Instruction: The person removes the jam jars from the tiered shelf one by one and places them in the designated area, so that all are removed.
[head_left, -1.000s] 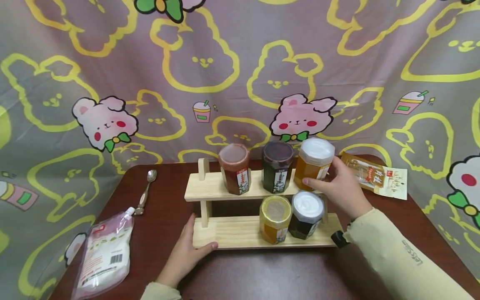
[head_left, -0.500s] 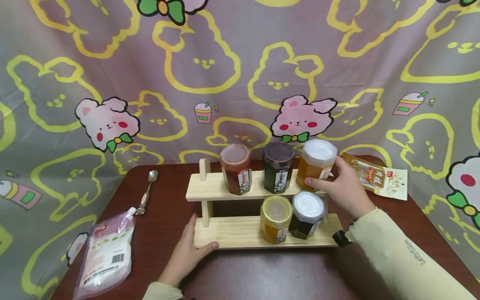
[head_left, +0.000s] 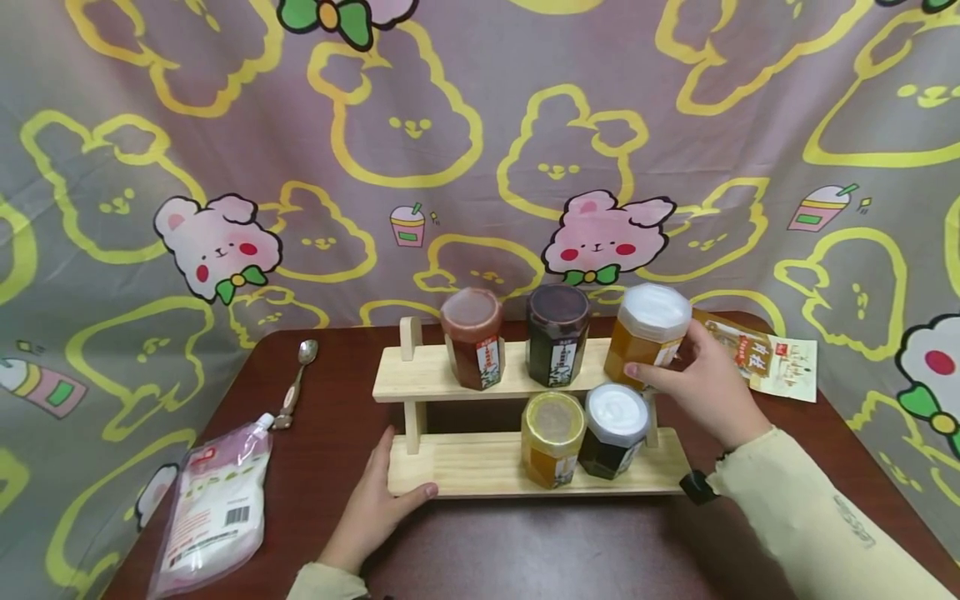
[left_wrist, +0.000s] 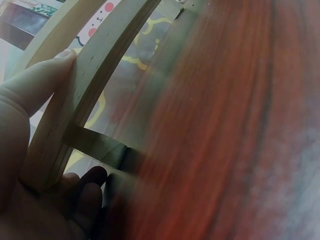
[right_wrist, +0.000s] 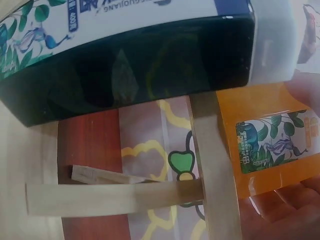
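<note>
In the head view my right hand (head_left: 712,383) holds a jar of orange jam with a white lid (head_left: 649,333) at the right end of the upper board. The right wrist view shows that jar's orange side and label (right_wrist: 272,137), fingers around it. My left hand (head_left: 378,504) grips the left end of the two-tier wooden rack (head_left: 465,467); its thumb lies on the lower board in the left wrist view (left_wrist: 35,82). A red jar (head_left: 474,337) and a dark jar (head_left: 557,333) stand upright on the upper board.
On the lower board are a yellow-lidded jar (head_left: 553,437) and a dark, white-lidded jar (head_left: 615,429). To the left lie a spouted pouch (head_left: 217,508) and a spoon (head_left: 295,383). A brown packet (head_left: 761,354) lies behind my right hand, before the patterned curtain (head_left: 450,208).
My right hand has moved the orange jar rightward along the upper board, away from the dark jar. My left hand has stayed at the rack's left end.
</note>
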